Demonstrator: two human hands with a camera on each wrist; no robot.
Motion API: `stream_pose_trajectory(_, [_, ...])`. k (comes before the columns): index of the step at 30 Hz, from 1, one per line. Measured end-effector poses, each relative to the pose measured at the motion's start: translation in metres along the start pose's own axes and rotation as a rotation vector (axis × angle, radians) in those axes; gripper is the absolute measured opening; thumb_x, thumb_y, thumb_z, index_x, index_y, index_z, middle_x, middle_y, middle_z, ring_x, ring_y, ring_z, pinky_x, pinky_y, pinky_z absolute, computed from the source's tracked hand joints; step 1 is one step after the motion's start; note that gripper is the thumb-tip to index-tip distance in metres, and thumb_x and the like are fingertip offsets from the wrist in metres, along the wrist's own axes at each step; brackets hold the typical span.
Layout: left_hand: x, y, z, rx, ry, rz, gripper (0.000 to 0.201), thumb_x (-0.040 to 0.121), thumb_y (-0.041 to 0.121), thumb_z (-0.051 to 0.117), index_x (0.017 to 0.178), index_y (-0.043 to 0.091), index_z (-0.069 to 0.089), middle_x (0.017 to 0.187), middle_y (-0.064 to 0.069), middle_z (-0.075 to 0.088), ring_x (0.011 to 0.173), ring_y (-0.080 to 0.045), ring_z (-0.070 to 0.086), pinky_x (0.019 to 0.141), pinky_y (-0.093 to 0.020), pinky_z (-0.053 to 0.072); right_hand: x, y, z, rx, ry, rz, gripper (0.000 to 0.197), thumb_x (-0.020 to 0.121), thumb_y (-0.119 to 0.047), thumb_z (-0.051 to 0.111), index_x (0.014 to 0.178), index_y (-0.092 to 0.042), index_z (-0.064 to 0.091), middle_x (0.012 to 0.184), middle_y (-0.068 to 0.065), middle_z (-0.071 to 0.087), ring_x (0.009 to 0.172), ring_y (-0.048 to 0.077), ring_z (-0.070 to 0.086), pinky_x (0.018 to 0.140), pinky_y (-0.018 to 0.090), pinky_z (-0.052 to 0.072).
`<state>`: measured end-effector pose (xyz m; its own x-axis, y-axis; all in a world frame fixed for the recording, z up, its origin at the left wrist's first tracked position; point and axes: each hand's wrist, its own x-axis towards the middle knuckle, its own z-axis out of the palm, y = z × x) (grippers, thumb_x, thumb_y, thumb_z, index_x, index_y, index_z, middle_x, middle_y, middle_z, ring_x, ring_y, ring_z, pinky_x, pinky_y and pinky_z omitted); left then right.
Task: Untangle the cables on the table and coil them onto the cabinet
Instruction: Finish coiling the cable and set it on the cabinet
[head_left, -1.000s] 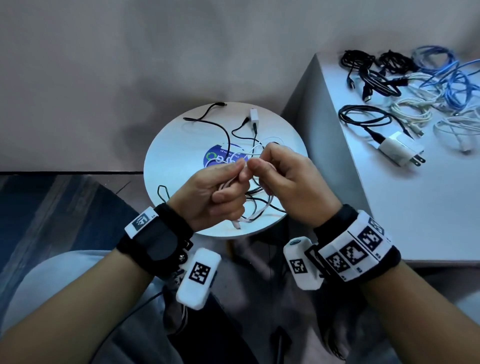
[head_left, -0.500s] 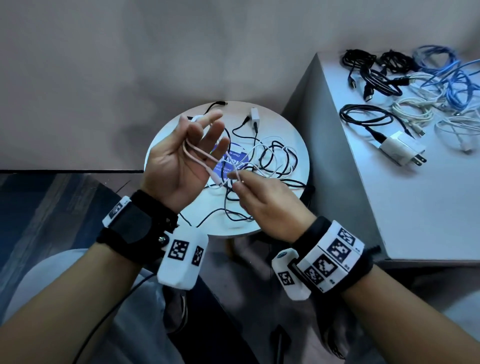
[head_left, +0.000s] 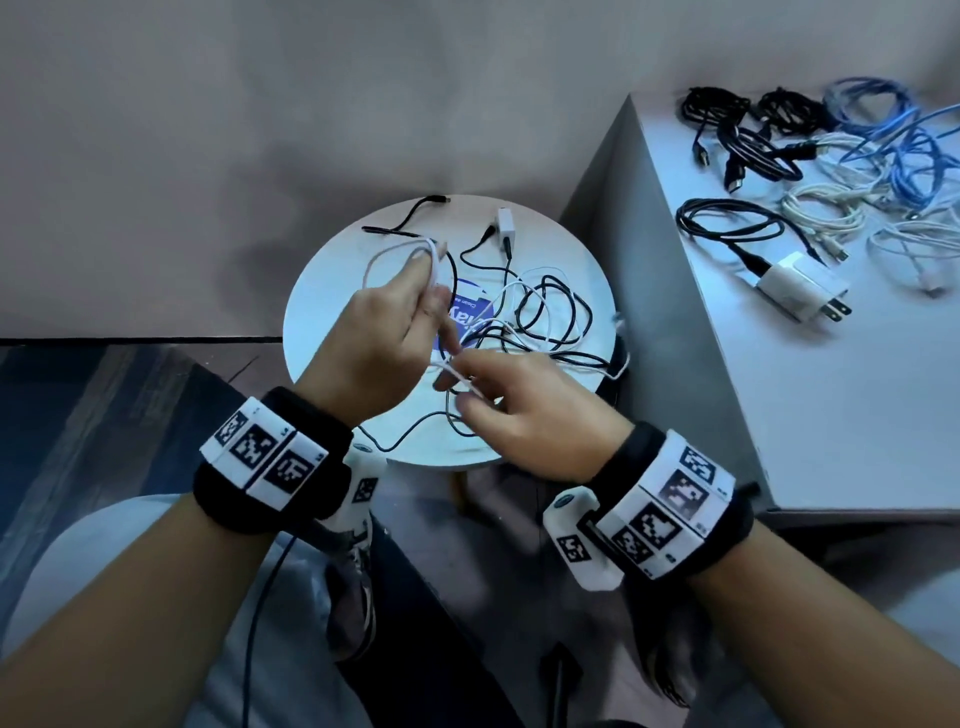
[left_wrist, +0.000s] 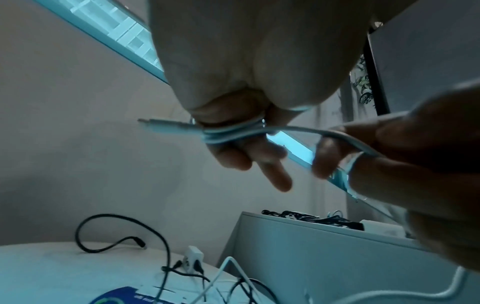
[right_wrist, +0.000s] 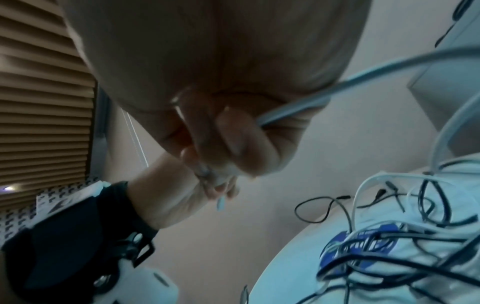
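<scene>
The white cable (head_left: 400, 254) sat in mid-air above the round table (head_left: 332, 291), a few turns of it wrapped round the fingers of the left hand (head_left: 374, 343); in the left wrist view those turns lay bunched across the curled fingers (left_wrist: 233, 158), with the plug end poking out to one side. From there the cable ran to the right hand (head_left: 524, 415), whose thumb and forefinger pinched the running length, the other fingers curled beneath; the right wrist view showed the strand passing through that closed grip and trailing off toward the table. The rest of the cable dropped into the tangle (head_left: 540, 317) of black and white leads on the tabletop, beside a small white charger (head_left: 505, 228) and a blue label (head_left: 467, 312); how far the white strand was knotted through the black ones could not be told.

The step in hand looked to be coiling a cable while freeing it from the heap; the untangling itself seemed well short of done. The next move probably called for feeding another turn onto the left fingers while the right hand drew slack gently, lest the black leads be dragged along. To the right stood the cabinet (head_left: 779, 415), already bearing several coiled cables (head_left: 727, 228) and a white plug adapter (head_left: 800, 288); the finished coil would belong there.
</scene>
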<state>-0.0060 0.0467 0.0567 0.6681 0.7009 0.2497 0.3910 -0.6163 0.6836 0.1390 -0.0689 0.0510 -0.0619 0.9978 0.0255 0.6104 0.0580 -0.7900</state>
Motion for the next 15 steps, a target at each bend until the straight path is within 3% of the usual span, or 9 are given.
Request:
stream_pose_trajectory(2, [0.004, -0.007, -0.004, -0.109, -0.144, -0.147, 0.024, 0.106, 0.023, 0.044, 0.109, 0.007, 0.062, 0.057, 0.006, 0.063, 0.064, -0.013, 0.059, 0.064, -0.03, 0.043, 0.0, 0.004, -0.009, -0.069, 0.084, -0.006, 0.009, 0.097, -0.025, 0.059, 0.089, -0.024, 0.063, 0.059, -0.007, 0.054, 0.057, 0.011, 0.048, 0.06, 0.029, 0.039])
stream_pose_trajectory(5, [0.005, -0.003, -0.005, -0.526, -0.392, -0.316, 0.033, 0.098, 0.034, 0.047, 0.089, 0.014, 0.072, 0.047, 0.0, 0.038, 0.044, -0.015, 0.03, 0.043, -0.023, 0.025, 0.001, 0.013, -0.023, -0.111, 0.313, -0.021, 0.021, 0.093, -0.039, 0.067, 0.083, -0.021, 0.065, 0.051, -0.01, 0.045, 0.053, 0.012, 0.044, 0.055, 0.028, 0.035])
stream_pose_trajectory(8, [0.002, 0.008, -0.003, -0.904, -0.508, -0.34, 0.039, 0.1, 0.034, 0.043, 0.082, 0.009, 0.069, 0.046, 0.003, 0.023, 0.041, -0.012, 0.015, 0.043, -0.025, 0.016, 0.003, 0.015, -0.035, -0.047, 0.478, -0.044, 0.023, 0.091, -0.044, 0.067, 0.097, -0.022, 0.066, 0.066, -0.014, 0.053, 0.057, 0.005, 0.049, 0.06, 0.025, 0.038])
stream_pose_trajectory(11, [-0.002, 0.016, 0.003, -1.235, -0.594, -0.386, 0.036, 0.1, 0.033, 0.04, 0.075, 0.016, 0.059, 0.045, 0.007, 0.017, 0.036, -0.011, 0.011, 0.039, -0.021, 0.024, 0.002, 0.015, -0.033, 0.052, 0.388, -0.037, 0.025, 0.102, -0.037, 0.052, 0.116, -0.022, 0.066, 0.088, -0.016, 0.061, 0.066, -0.004, 0.054, 0.068, 0.019, 0.039])
stream_pose_trajectory(15, [-0.005, 0.014, 0.01, -1.552, -0.694, -0.429, 0.037, 0.105, 0.025, 0.029, 0.082, 0.012, 0.055, 0.045, 0.007, 0.029, 0.03, -0.011, 0.022, 0.038, -0.02, 0.037, 0.003, 0.018, -0.014, 0.291, 0.267, 0.043, 0.038, 0.104, -0.041, 0.04, 0.094, -0.014, 0.065, 0.072, -0.013, 0.061, 0.058, 0.003, 0.053, 0.061, 0.02, 0.039])
